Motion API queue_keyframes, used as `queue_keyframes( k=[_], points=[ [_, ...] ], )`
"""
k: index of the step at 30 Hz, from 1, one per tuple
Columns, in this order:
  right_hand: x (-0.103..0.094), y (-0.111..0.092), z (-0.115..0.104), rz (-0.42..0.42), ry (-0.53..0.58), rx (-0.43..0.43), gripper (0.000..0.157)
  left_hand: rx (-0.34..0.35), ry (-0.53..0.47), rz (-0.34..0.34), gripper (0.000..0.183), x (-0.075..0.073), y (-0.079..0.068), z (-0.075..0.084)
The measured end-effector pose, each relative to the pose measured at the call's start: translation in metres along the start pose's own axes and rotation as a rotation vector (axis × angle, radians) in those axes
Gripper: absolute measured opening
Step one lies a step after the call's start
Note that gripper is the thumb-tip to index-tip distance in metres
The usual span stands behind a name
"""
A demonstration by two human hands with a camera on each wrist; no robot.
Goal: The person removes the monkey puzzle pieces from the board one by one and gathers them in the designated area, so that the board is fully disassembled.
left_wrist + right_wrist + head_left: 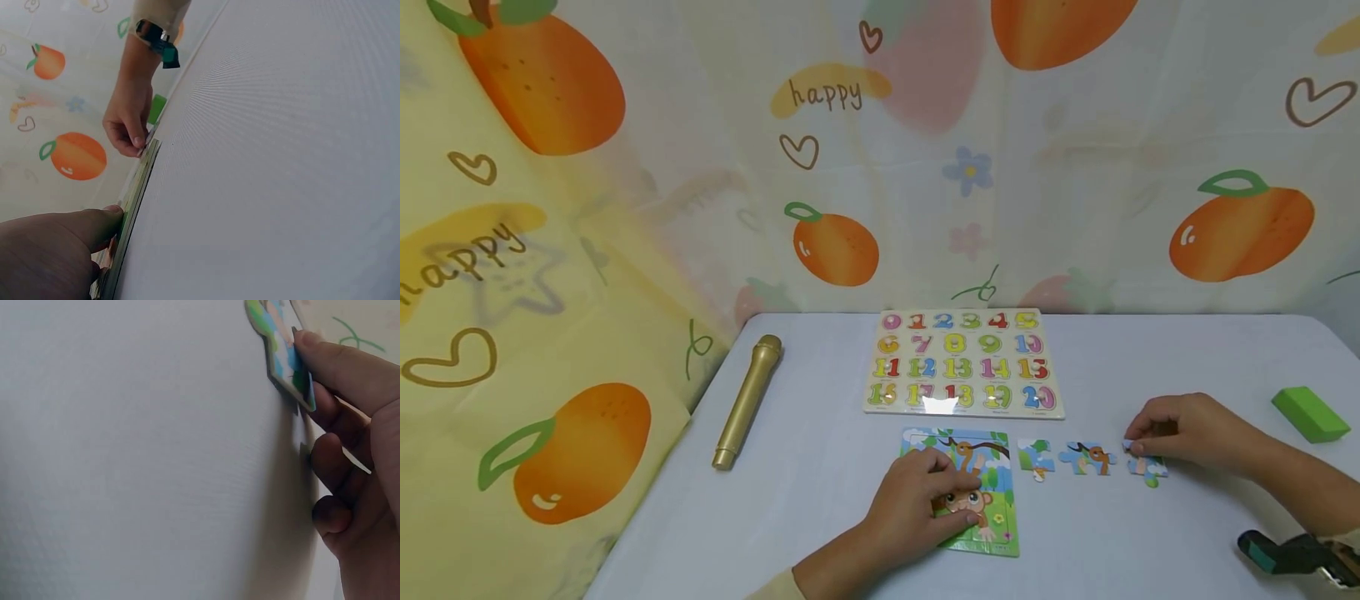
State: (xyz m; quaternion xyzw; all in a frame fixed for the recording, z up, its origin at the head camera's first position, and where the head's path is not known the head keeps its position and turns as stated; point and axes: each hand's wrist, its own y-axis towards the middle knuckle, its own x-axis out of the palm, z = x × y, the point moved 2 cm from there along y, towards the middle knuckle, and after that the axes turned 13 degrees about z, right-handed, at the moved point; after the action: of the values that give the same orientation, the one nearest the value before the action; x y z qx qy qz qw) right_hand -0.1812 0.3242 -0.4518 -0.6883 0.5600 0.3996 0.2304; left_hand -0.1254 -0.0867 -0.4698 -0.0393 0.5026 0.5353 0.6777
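Observation:
A jigsaw puzzle (1000, 533) with a monkey picture lies in its tray at the front middle of the table. Over its left part rests my left hand (917, 504), thumb and fingers spread on the picture; part of the puzzle is hidden under it. My right hand (1195, 435) pinches a jigsaw piece (1150, 469) by its edge between thumb and forefinger. In the right wrist view this piece (278, 347) shows green, blue and white printing, and it stands tilted. Between the hands lie two loose pieces, one mostly green and blue (1035, 457), the other with a brown animal (1087, 458).
Behind the puzzle lies a number board (962, 364) with colourful digits. A gold microphone-shaped stick (747, 402) lies at the left and a green block (1311, 414) at the far right. A fruit-printed curtain (880, 167) hangs along the table's back edge.

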Motion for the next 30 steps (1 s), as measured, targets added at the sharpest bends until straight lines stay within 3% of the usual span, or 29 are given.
queue_keyframes(
  k=[6,14,23,26,30],
  points=[
    [0.002,-0.001,-0.001,0.011,-0.005,-0.004,0.013,-0.001,-0.015,-0.002,0.036,-0.001,-0.001,0.000],
    [0.005,0.003,-0.011,0.048,-0.017,-0.015,0.021,-0.004,-0.003,-0.061,0.032,-0.007,-0.005,0.000],
    [0.010,0.013,-0.048,0.020,0.149,-0.033,0.027,0.034,0.001,-0.059,0.029,-0.022,-0.012,0.001],
    [0.014,0.015,-0.060,-0.026,0.234,-0.042,0.027,0.024,-0.024,-0.042,0.029,-0.028,-0.017,0.001],
    [0.021,0.018,-0.074,-0.046,0.269,-0.088,0.026,-0.007,-0.028,-0.021,0.030,-0.036,-0.025,-0.002]
  ],
)
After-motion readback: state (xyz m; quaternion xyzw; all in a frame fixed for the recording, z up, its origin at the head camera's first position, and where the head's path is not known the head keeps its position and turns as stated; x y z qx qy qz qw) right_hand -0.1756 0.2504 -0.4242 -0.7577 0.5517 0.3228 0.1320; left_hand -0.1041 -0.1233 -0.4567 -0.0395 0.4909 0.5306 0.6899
